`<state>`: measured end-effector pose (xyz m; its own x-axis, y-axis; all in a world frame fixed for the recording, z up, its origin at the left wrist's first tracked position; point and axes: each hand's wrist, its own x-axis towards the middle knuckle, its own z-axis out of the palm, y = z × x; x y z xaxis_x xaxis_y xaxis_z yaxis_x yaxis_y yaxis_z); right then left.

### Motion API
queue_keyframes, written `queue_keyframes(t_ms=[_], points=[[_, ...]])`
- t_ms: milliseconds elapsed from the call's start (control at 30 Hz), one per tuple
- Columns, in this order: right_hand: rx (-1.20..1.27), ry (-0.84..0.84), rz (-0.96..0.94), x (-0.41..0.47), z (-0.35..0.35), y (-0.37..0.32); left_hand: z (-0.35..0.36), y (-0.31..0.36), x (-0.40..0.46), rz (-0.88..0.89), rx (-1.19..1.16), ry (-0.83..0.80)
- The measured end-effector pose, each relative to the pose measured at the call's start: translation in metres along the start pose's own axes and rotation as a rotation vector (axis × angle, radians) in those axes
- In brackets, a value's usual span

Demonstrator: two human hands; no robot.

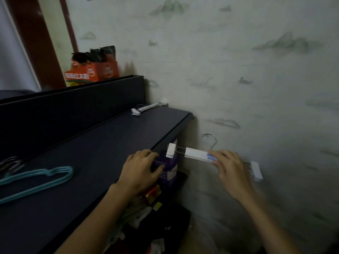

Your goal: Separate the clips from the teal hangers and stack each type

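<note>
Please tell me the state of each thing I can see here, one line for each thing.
Clip hanger: held in the air beside the shelf, a white clip on each end.
Right hand: grips the clip hanger.
Left hand: fingers curled round a purple box at the shelf edge.
Teal hangers: lying flat on the dark shelf, stacked.
Second clip hanger: lying at the back of the shelf.

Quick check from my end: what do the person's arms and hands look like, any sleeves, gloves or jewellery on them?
Both forearms are bare as far as the head view shows; no sleeve edge comes into frame. The left hand and right hand wear no gloves. No ring, watch or bracelet is visible on either wrist or on the fingers, though the picture is dim and a little blurred.
</note>
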<state>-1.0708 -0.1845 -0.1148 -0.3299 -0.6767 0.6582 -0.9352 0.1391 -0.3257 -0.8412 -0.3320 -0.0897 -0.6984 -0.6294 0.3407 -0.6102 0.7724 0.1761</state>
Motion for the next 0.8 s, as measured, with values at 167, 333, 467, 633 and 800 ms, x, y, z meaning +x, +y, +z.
queue_keyframes(t_ms=[167,333,467,633,800], points=[[-0.04,-0.031,0.03,0.0,-0.015,0.073,0.032,0.049,0.037,0.005,-0.013,0.021],[-0.019,-0.061,0.025,0.019,-0.016,0.114,0.048,0.072,0.069,-0.025,-0.034,-0.013],[0.024,-0.05,0.033,0.042,-0.001,0.133,0.06,0.067,0.098,-0.034,-0.044,0.007],[0.062,-0.074,0.027,0.083,0.038,0.15,0.071,0.036,0.139,-0.083,-0.058,0.07],[0.117,-0.092,-0.049,0.151,0.079,0.151,0.067,-0.012,0.191,-0.192,-0.024,0.125]])
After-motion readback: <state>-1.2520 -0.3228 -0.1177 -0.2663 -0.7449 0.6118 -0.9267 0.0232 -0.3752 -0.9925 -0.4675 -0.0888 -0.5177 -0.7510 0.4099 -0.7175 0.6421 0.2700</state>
